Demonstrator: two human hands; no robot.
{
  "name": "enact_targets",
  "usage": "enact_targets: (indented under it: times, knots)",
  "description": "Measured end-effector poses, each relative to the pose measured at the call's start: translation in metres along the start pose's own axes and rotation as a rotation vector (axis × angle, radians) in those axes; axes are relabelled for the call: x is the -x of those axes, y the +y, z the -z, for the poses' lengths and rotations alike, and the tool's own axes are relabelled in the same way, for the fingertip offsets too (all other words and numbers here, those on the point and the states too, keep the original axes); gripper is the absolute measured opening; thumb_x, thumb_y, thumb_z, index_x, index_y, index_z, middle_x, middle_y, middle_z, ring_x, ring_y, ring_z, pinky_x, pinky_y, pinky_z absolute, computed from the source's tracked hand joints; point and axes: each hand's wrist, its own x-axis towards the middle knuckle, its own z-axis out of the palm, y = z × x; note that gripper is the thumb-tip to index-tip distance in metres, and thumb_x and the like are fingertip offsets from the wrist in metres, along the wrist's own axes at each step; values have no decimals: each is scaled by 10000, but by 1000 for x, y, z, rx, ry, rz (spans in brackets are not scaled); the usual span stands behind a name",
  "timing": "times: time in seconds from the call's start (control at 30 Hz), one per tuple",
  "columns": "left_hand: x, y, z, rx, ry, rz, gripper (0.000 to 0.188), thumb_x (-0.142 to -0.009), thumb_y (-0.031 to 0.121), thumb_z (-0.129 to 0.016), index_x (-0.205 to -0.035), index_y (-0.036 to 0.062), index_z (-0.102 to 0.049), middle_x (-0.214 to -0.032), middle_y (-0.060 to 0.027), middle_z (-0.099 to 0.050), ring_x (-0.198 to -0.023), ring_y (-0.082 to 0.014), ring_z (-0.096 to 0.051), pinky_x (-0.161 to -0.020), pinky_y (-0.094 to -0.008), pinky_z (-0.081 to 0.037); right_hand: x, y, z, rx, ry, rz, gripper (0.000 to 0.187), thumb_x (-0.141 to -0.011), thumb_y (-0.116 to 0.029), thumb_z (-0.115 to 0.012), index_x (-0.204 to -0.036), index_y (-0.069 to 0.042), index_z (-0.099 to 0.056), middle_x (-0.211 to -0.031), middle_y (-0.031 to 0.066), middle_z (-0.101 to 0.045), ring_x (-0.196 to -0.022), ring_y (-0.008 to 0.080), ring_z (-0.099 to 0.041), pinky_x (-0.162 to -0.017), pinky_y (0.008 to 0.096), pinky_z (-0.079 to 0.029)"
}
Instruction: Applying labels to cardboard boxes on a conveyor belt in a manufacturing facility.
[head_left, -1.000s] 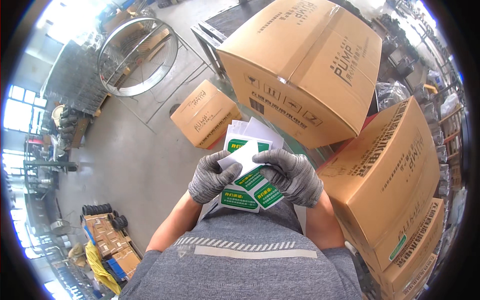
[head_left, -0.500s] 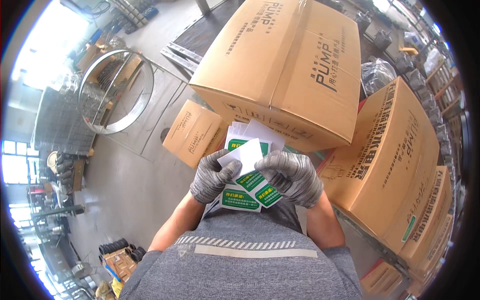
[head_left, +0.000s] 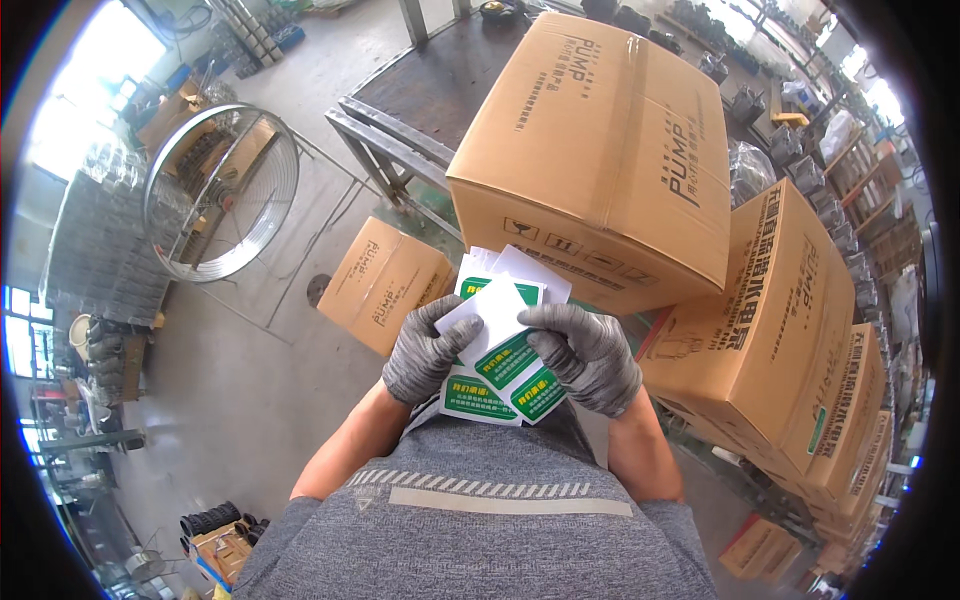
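Observation:
My two hands, in grey knitted gloves, are in front of my shirt with a loose stack of green-and-white printed labels [head_left: 480,397]. On top lies a small blank white slip [head_left: 490,313]. The thumb of my left hand [head_left: 418,358] presses down on its left side, and the fingers are closed round the stack's edge. My right hand [head_left: 590,360] pinches at the slip's right edge with finger and thumb; how much it grips there is partly hidden. Plain white sheets [head_left: 540,272] stick out at the far side of the stack.
A large taped carton [head_left: 590,130] stands just ahead on a dark metal-framed table [head_left: 430,90]. More cartons [head_left: 770,320] are stacked to the right. A smaller box [head_left: 385,285] sits at the left, near a big wire coil [head_left: 225,190] on the floor.
My right hand's curled fingers have straightened somewhat and pinch the slip's edge. The slip lies flatter on the stack. The view has shifted, so the large carton appears farther right.

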Motion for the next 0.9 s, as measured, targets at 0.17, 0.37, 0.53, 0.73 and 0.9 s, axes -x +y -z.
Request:
enact_targets:
  times: [0.17, 0.37, 0.53, 0.73, 0.9]
  knots:
    - [1, 3, 20, 11, 30, 26, 297, -930, 224, -772, -1127, 11, -709, -994, -37, -726, -899, -97, -654, -794, -268, -540, -20, -18, -8, 9, -131, -308, 311, -955, -82, -697, -1262, -71, -646, -882, 63, -704, -844, 111, -672, -772, 282, -533]
    - [6, 14, 37, -125, -35, -29, 241, -918, 223, -790, -1055, 32, -742, -940, -15, -729, -867, -80, -654, -761, -258, -543, -30, -13, -25, -21, -188, -340, 276, -953, -93, -677, -1229, -87, -682, -916, 83, -730, -821, 121, -680, -787, 301, -558]
    - [8, 21, 48, -219, -24, -50, 252, -891, 214, -817, -1053, 33, -752, -917, -28, -739, -839, -84, -664, -748, -265, -552, -39, -16, -36, -85, -151, -293, 255, -940, -71, -700, -1194, -89, -698, -940, 104, -748, -887, 140, -720, -806, 310, -581]
    - [12, 27, 55, -178, -31, -35, 222, -881, 162, -824, -1051, 40, -753, -954, -16, -741, -884, -86, -665, -775, -268, -554, -45, -19, -40, -56, -183, -249, 250, -941, -42, -692, -1188, -86, -704, -960, 90, -752, -917, 127, -719, -813, 290, -576]
    - [11, 30, 57, -204, -58, -68, 210, -880, 151, -821, -1037, 29, -755, -929, -17, -738, -869, -80, -658, -766, -266, -552, -47, -22, -48, -289, -112, -361, 235, -941, -39, -691, -1173, -73, -709, -948, 65, -750, -915, 102, -704, -813, 281, -572]
